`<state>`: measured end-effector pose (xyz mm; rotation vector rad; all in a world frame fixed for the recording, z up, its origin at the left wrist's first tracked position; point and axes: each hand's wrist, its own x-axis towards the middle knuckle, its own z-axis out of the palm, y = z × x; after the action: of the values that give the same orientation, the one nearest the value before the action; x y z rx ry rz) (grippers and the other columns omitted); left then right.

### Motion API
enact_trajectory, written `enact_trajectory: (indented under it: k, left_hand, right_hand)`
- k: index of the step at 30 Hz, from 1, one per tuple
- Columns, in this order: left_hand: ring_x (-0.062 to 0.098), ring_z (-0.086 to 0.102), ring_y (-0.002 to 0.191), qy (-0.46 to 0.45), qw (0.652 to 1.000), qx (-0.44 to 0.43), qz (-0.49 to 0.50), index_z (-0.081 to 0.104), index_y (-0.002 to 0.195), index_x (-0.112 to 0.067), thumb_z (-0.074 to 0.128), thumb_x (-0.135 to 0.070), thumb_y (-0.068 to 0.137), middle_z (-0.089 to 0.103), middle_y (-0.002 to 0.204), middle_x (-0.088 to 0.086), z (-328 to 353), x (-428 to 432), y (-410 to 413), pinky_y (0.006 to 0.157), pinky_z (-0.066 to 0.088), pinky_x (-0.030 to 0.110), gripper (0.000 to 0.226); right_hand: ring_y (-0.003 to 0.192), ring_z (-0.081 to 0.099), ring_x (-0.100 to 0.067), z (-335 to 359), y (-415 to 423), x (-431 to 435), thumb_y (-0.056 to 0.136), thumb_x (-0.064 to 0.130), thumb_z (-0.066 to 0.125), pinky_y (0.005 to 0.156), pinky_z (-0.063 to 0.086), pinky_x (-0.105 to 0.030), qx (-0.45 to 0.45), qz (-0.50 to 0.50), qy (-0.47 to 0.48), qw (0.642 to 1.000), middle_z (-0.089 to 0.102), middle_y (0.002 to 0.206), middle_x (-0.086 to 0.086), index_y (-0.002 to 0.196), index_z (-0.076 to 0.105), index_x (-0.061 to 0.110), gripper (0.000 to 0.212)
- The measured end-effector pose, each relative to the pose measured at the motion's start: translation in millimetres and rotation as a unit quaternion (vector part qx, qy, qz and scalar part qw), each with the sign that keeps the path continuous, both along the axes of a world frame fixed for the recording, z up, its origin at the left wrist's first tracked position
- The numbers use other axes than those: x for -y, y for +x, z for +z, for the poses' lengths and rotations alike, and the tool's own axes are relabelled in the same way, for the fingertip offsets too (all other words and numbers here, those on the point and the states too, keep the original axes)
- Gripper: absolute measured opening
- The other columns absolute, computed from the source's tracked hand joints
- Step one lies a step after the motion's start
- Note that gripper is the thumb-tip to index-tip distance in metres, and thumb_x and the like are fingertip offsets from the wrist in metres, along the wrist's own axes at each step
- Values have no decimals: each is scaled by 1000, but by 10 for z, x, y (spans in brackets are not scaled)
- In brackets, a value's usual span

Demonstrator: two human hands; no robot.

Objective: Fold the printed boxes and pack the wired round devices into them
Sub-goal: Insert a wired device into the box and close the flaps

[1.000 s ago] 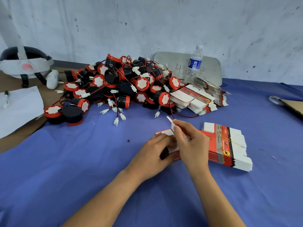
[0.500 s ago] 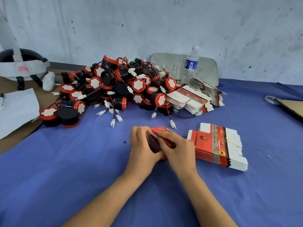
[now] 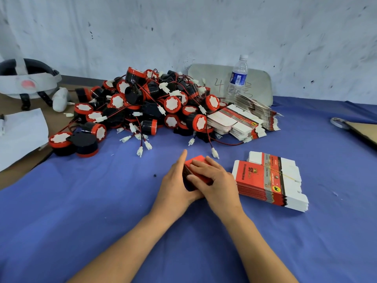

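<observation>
On the blue cloth at mid-frame, my left hand and right hand press together around a red box, with flat boxes stacked just right and the pile of round devices above.

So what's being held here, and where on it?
A red printed box: left hand against its left side, right hand pressing on its top. Its contents are hidden.
</observation>
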<state>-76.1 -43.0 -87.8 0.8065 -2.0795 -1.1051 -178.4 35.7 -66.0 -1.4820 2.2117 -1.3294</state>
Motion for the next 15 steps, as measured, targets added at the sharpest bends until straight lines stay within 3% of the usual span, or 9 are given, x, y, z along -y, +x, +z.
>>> enact_trajectory:
  k: [3,6,10,13,15]
  left_hand:
    - [-4,49,111,-40,999,-1,2,44,141,-21,80,-15,70,50,131,-9,4,-15,1,85,31,-5,79]
    - [-17,46,97,-46,999,-1,6,46,140,-20,76,-8,73,47,126,-13,14,-23,-1,81,31,-6,74]
    - [-2,44,105,-52,998,8,33,45,141,-19,74,-7,76,43,125,-11,28,8,-13,79,28,-8,72]
    - [7,49,100,-63,998,18,18,49,135,-22,77,-5,74,45,117,-7,50,58,-1,76,31,-6,69]
    - [10,54,90,-68,997,31,-5,54,128,-27,78,-9,75,52,109,-2,80,105,31,73,35,0,61]
  right_hand:
    - [139,26,2,8,-8,-10,86,39,67,112,29,-26,-21,-2,21,1000,54,133,25,116,67,38,30]
    - [144,16,-1,-11,-5,-21,89,45,60,113,28,-37,-73,-2,55,996,44,142,25,120,63,43,31]
    - [147,0,-5,-98,18,-21,94,42,54,117,22,-37,-74,19,37,996,27,153,23,127,55,47,34]
    - [145,15,-12,-169,6,-40,92,33,62,114,23,-28,-58,10,5,998,16,157,15,132,53,41,42]
    - [135,32,-9,-181,-25,-57,86,28,70,107,26,-12,-26,-34,-18,999,21,156,7,135,51,36,53]
